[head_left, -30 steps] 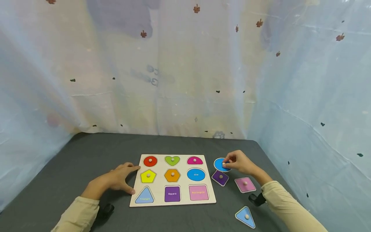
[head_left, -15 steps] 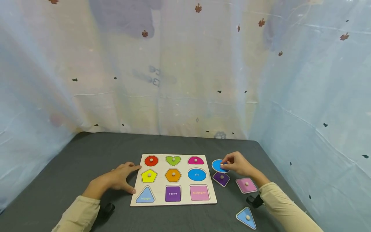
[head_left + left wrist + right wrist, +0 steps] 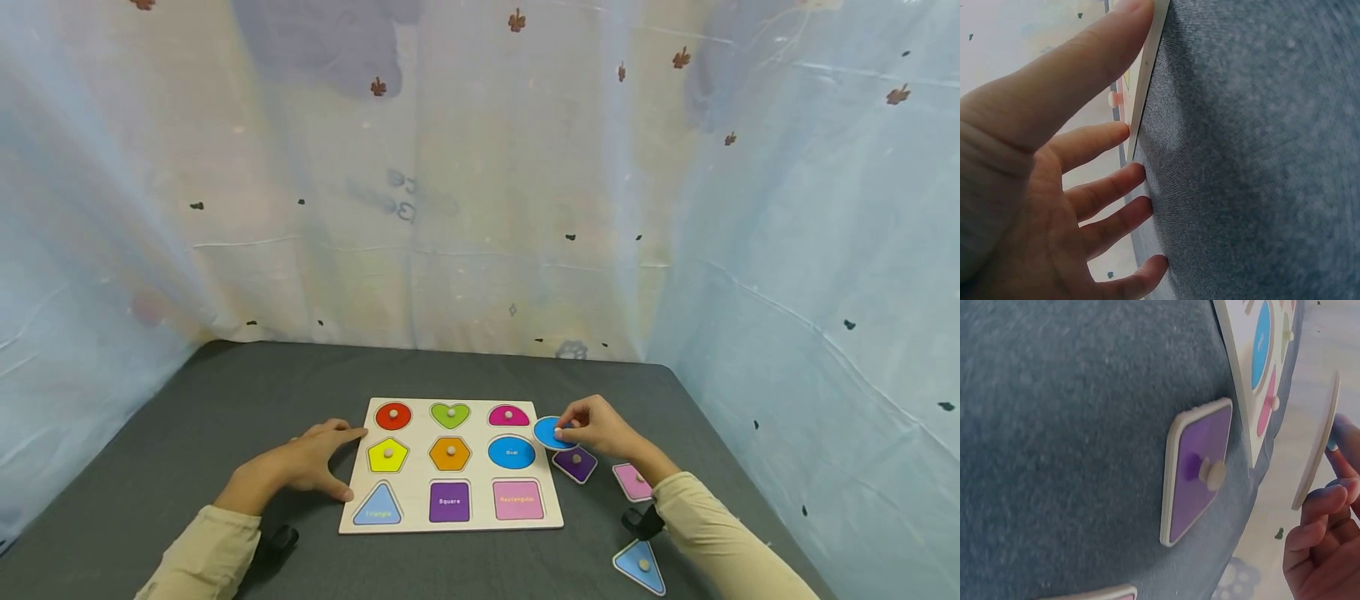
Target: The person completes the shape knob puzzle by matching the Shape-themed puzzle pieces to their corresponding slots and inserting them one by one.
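A wooden shape puzzle board (image 3: 479,467) lies on the dark table. My left hand (image 3: 311,458) spans its left edge, thumb at the near part and index fingertip farther up, the fingers spread. With thumb and fingertips, my right hand (image 3: 600,427) pinches the knob of a blue oval puzzle piece (image 3: 546,433), whose left end overlaps the board's right edge in the head view. The right wrist view shows that oval piece (image 3: 1319,444) edge-on, raised off the table. The board's blue recess marked Oval (image 3: 512,452) is just left of it, with no knob.
A purple square piece (image 3: 575,465) lies beside the board's right edge. Farther right are a pink rectangular piece (image 3: 632,483), partly behind the right forearm, and a light blue triangle piece (image 3: 640,570). Several knobbed pieces, such as the orange hexagon (image 3: 450,453), sit in the board.
My right hand has carried the blue oval piece left, from above the purple square to the board's right edge. The left hand stays at the board's left edge.
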### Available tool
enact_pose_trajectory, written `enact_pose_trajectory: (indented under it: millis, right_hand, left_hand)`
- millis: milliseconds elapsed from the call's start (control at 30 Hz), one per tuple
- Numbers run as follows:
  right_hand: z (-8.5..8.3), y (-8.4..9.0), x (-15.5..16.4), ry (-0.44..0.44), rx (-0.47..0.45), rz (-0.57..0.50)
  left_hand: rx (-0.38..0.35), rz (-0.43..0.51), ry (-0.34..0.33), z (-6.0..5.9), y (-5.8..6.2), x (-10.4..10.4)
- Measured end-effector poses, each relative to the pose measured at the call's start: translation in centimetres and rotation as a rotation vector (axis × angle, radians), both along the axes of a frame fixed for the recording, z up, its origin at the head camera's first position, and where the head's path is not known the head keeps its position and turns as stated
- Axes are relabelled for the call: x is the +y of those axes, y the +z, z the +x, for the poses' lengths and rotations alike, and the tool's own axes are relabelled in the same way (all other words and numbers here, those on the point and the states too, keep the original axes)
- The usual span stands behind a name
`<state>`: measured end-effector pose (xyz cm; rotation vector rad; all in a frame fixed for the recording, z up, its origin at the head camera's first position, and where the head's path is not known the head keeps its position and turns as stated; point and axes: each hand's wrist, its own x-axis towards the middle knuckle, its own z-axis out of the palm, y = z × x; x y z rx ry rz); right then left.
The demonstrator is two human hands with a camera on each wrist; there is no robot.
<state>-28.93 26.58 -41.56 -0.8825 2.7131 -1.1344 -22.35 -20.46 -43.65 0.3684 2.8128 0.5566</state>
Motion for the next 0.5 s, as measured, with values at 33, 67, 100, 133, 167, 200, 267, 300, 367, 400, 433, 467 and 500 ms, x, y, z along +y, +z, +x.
enact_pose_trajectory:
  millis: [33, 67, 100, 133, 167, 200, 267, 300, 367, 400, 433, 467, 500]
  right_hand:
    - [0.0, -0.1, -0.1, -0.001, -0.003, 0.002]
    - [-0.1, -0.2, -0.2, -0.002, -0.007, 0.005]
    - [-0.1, -0.3, -0.4, -0.004, -0.010, 0.008]
    - [-0.1, -0.4, -0.5, -0.006, -0.010, 0.012]
    - [-0.1, -0.5, -0.6, -0.009, -0.013, 0.014]
    - [-0.1, -0.5, -0.8, -0.011, -0.013, 0.015]
    - [-0.2, -0.6, -1.1, -0.012, -0.016, 0.011]
    - [-0.2, -0.7, -1.2, -0.012, -0.017, 0.007]
    - [-0.2, -0.8, -1.5, -0.011, -0.020, -0.001]
    - [-0.3, -0.8, -1.7, -0.012, -0.019, -0.001]
    - [-0.3, -0.9, -1.8, -0.012, -0.020, -0.001]
    - [-0.3, -1.0, -2.0, -0.013, -0.020, 0.001]
    - [-0.4, -1.0, -2.1, -0.013, -0.020, 0.002]
  left_hand:
    - [0.000, 0.000, 0.001, 0.0, 0.0, 0.0]
    - [0.000, 0.000, 0.001, 0.0, 0.0, 0.0]
    - [0.001, -0.002, 0.000, 0.0, 0.0, 0.0]
    - [0.002, -0.002, 0.000, 0.0, 0.0, 0.0]
    - [0.002, -0.002, -0.001, 0.0, 0.0, 0.0]
    - [0.002, -0.002, 0.000, 0.0, 0.0, 0.0]
    - [0.001, -0.003, 0.000, 0.0, -0.1, 0.0]
    - [0.000, -0.004, 0.000, 0.0, -0.1, 0.0]
    - [-0.001, -0.003, 0.001, 0.0, -0.1, 0.0]
    - [-0.001, -0.002, 0.002, 0.0, -0.1, 0.0]
    - [-0.001, -0.002, 0.002, -0.1, -0.1, 0.0]
    - [-0.001, -0.003, 0.002, -0.1, -0.1, 0.0]
    - [0.000, -0.003, 0.002, -0.1, -0.1, 0.0]
